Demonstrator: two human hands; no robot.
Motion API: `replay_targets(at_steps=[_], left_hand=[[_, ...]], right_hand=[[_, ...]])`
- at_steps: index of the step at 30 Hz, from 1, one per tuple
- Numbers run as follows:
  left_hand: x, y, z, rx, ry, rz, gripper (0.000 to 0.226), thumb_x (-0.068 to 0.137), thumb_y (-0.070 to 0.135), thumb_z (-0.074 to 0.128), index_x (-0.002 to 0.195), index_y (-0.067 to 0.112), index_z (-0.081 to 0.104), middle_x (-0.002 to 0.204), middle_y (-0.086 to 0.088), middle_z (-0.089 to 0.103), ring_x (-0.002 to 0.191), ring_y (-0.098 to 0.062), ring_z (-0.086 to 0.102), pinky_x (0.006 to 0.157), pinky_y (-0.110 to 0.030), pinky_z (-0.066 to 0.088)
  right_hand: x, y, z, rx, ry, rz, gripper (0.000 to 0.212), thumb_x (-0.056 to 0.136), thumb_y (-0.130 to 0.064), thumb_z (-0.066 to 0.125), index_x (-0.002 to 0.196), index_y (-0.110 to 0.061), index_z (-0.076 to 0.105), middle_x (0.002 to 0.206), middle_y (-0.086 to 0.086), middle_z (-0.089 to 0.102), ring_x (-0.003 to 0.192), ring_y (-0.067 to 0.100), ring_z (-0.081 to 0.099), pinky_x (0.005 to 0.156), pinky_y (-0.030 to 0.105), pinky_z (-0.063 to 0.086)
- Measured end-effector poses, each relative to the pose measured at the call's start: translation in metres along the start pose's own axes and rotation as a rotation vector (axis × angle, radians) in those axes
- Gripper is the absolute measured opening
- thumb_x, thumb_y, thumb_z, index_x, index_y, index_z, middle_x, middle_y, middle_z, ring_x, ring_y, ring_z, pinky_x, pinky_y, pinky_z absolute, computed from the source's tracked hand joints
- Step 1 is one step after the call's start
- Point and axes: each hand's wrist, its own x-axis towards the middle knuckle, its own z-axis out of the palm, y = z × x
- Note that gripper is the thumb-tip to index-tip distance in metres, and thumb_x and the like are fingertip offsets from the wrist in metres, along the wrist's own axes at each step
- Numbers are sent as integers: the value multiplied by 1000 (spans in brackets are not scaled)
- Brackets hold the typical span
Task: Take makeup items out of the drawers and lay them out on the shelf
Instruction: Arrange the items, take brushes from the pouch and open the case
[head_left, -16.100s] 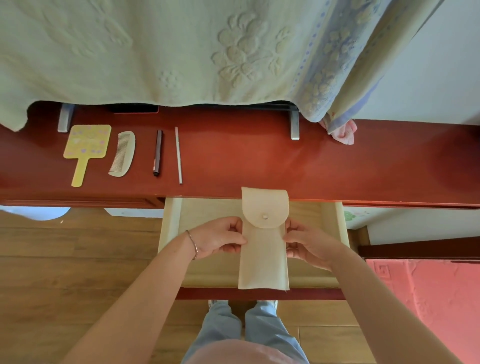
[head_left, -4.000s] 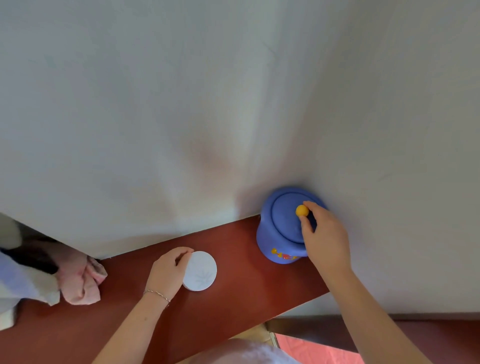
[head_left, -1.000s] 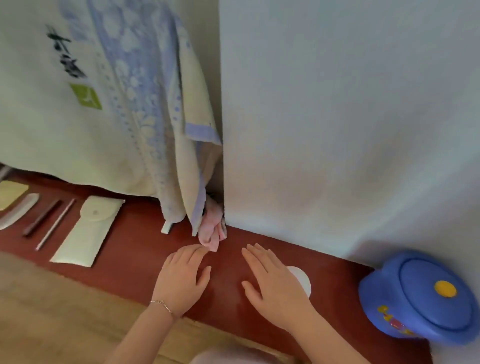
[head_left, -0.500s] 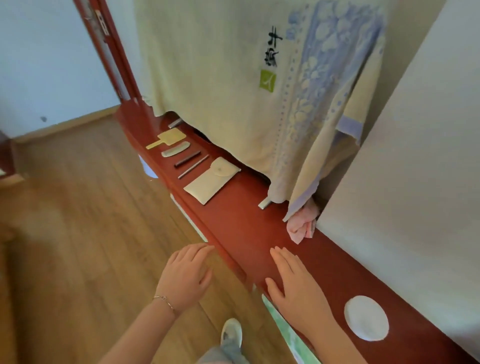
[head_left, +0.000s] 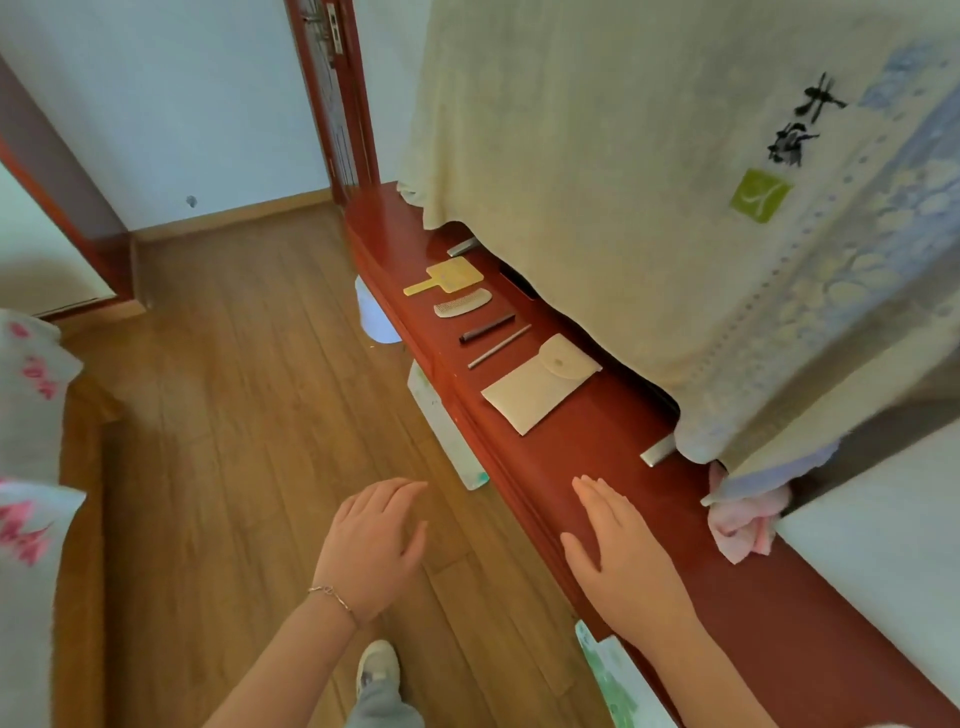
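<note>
Both of our hands are empty, with the fingers straight and relaxed. Our right hand (head_left: 621, 558) hovers over the near stretch of the red shelf (head_left: 587, 441), while our left hand (head_left: 371, 545) hangs over the wooden floor (head_left: 234, 415), off the shelf's front edge.

The makeup items already laid out lie ahead of us and further along the shelf, well apart from both hands. Nearest is the cream pouch (head_left: 540, 382), then the thin stick (head_left: 500, 346), the dark pencil (head_left: 487, 328), the comb (head_left: 462, 303) and the yellow hand mirror (head_left: 444, 276). Each lies with its long axis across the shelf. Our right hand is the nearer one to this row.

A big towel (head_left: 675, 208) hangs over the back of the shelf, and a pink cloth (head_left: 740, 530) sits just right of our right hand. Nothing blocks the bare shelf between hand and pouch, so we judge the next item could go there.
</note>
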Motion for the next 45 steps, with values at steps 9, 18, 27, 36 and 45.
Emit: replay_targets(at_steps=[9,18,27,36,45], left_hand=[[84,-107,-30,22,-45,132,44,79,41,38,110,25,65,104,11,69,96,-11,68,85,-31,53],[154,-140,-29,-17,-102,268,46,79,40,37,110,22,66,106,7,69,98,-13,67,84,-33,53],[215,-111,-7,-20,-162,366,35,79,33,54,111,24,65,106,9,69,100,-12,67,88,-31,51],[289,-82,7,-64,-232,363,39,88,28,56,127,23,55,128,6,58,121,-14,54,104,-30,40],[349,-54,40,-161,-407,327,37,92,31,49,128,26,49,125,10,54,113,-9,52,96,-19,45]], right_hand=[[86,-61,29,-8,-18,201,58,96,-36,44,148,-23,21,154,-8,24,143,7,14,110,17,6],[130,-94,45,11,-2,359,58,96,-37,44,148,-24,21,154,-7,25,142,9,19,112,23,20],[165,-70,42,14,9,452,57,97,-36,43,148,-24,21,156,-8,22,143,8,15,113,23,18],[216,-44,40,46,-46,440,57,98,-38,39,149,-27,17,157,-11,15,144,5,12,112,19,15],[251,-44,43,99,-63,445,56,98,-38,36,149,-27,16,157,-12,12,143,3,10,108,15,9]])
